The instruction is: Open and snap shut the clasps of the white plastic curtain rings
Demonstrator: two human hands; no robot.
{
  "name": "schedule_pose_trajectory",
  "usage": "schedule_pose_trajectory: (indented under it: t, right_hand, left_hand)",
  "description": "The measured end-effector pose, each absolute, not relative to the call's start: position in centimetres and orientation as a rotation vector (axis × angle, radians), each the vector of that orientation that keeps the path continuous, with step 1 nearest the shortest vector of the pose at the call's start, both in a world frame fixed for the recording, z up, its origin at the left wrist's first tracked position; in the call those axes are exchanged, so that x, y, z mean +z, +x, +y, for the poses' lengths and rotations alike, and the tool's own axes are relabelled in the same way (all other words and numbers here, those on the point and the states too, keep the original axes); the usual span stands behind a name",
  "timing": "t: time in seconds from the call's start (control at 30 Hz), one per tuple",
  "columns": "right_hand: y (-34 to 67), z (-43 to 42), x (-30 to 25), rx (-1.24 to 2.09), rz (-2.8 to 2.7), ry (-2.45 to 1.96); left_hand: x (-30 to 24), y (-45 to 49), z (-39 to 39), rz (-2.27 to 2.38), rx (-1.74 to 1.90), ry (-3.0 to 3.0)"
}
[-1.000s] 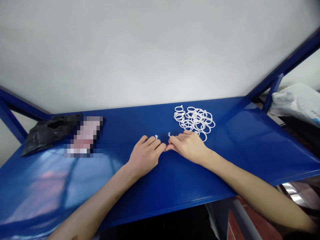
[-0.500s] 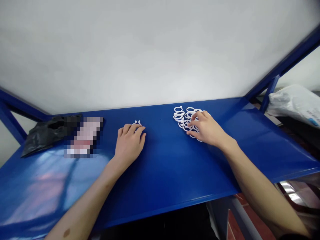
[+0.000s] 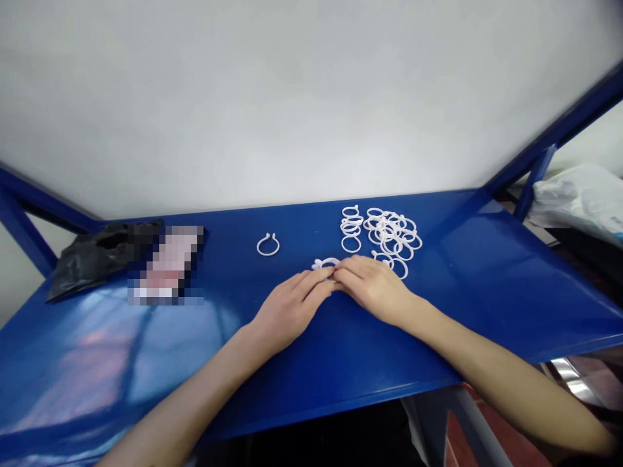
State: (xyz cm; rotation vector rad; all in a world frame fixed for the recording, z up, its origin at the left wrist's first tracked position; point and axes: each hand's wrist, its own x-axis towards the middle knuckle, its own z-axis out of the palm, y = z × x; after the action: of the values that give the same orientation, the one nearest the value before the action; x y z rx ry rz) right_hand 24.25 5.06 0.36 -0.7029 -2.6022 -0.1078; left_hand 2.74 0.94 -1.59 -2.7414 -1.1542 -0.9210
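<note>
My left hand and my right hand meet at the middle of a blue shelf, fingertips together on one white plastic ring. Both hands pinch this ring from either side. A heap of several more white rings lies just beyond my right hand. One single white ring lies alone on the shelf to the left, apart from both hands.
A black plastic bag and a blurred flat object lie at the shelf's left end. Blue frame bars rise at the right, with a white bag behind them. A white wall backs the shelf.
My left hand left one ring lying at the left and came back to the middle. My right hand drew a ring from the heap, and both hands now hold it together.
</note>
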Motion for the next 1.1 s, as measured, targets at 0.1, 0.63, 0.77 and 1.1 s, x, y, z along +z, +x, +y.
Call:
schedule_pose_trajectory:
  t: [0.1, 0.63, 0.77, 1.1]
  right_hand:
    - [23.7, 4.5, 0.0, -0.147, -2.621, -0.649]
    - [24.3, 5.4, 0.7, -0.077, -2.779, -0.465]
    - [23.8, 4.8, 0.3, -0.183, -2.704, -0.533]
    - [23.5, 4.4, -0.1, -0.202, -2.565, -0.624]
  left_hand:
    - [-1.7, 2.7, 0.7, -1.356, -0.806, -2.918]
    - [-1.3, 1.4, 1.7, -0.915, -0.909, -2.928]
    - [-1.1, 1.7, 1.6, -0.931, -0.821, -2.829]
    - [-2.1, 2.1, 1.7, -1.089, -0.829, -2.631]
